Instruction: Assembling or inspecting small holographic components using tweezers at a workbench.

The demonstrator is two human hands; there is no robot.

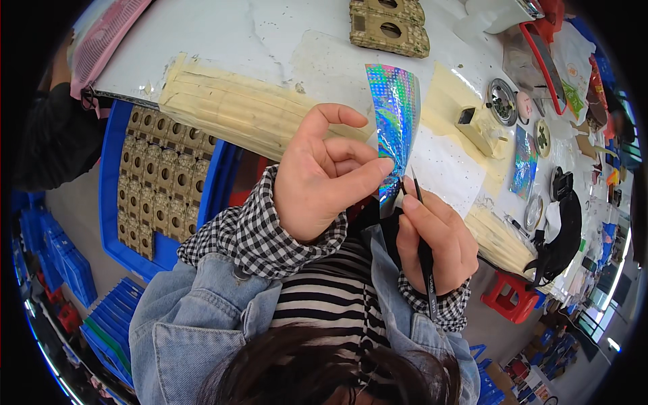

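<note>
My left hand (324, 175) pinches the lower edge of a shiny holographic sticker sheet (395, 115) between thumb and forefinger, holding it upright above the white table (223, 40). My right hand (432, 239) grips black tweezers (424, 253) like a pen, their tip touching the sheet's lower edge just beside my left thumb. Both wrists show checked cuffs under a denim jacket.
A blue crate (111, 175) full of tan cardboard parts sits at left below the table edge. Two tan parts (388, 23) lie at the table's far side. A second holographic sheet (525, 162), small round tins (503, 101) and a red stool (513, 297) are at right.
</note>
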